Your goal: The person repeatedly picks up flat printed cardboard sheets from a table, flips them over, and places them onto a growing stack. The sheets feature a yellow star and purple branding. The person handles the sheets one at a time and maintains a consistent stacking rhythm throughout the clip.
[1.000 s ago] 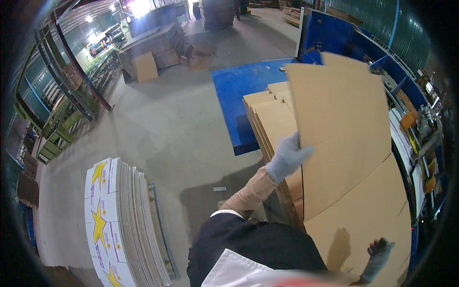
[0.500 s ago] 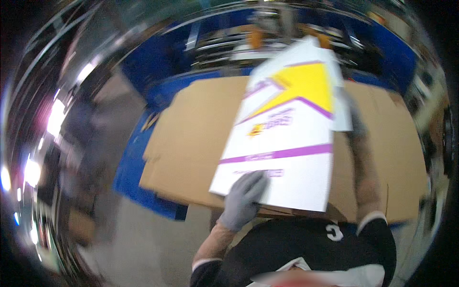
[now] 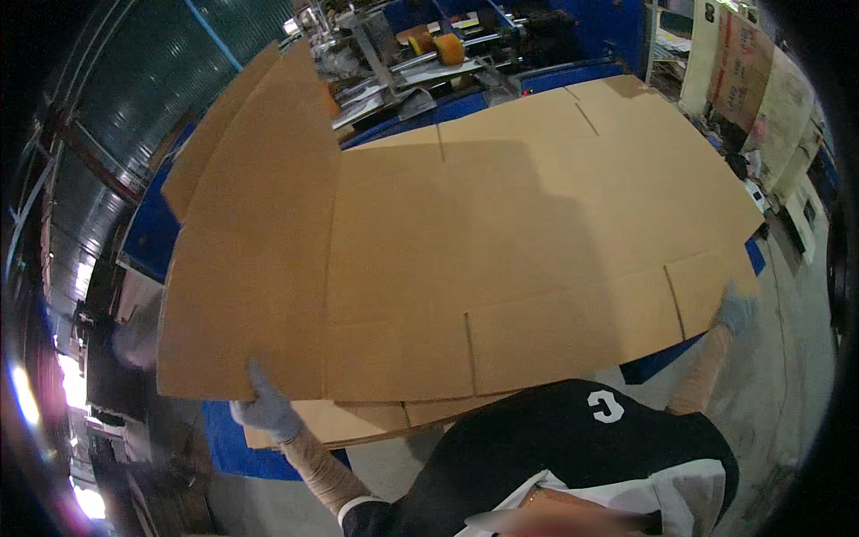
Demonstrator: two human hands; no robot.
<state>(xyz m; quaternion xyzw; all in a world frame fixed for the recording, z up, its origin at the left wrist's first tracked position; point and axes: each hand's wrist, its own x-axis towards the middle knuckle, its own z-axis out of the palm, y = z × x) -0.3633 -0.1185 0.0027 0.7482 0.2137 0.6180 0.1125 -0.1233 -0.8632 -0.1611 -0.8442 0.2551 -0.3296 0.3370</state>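
Observation:
A large scored and slotted brown cardboard sheet (image 3: 501, 242) spreads in front of me, its left panel (image 3: 246, 259) bent up along a crease. My left hand (image 3: 268, 410), in a grey glove, grips the near edge of that panel with the thumb on top and the other fingers mostly hidden beneath. At the near right corner my gloved right hand (image 3: 736, 311) holds the sheet's edge, its fingers partly out of sight. Below the near edge, more cardboard (image 3: 353, 419) shows, lying on a blue surface (image 3: 234, 443).
Behind the sheet stands a blue machine with metal shafts and orange rollers (image 3: 450, 49). A pale upright panel (image 3: 707, 54) and printed brown cardboard (image 3: 744, 72) are at the far right. Grey floor (image 3: 778, 358) shows on the right.
The white printed sheet with yellow and purple marks, held over the cardboard before, is out of view. My hands have moved apart onto the brown cardboard sheet, and the view has turned.

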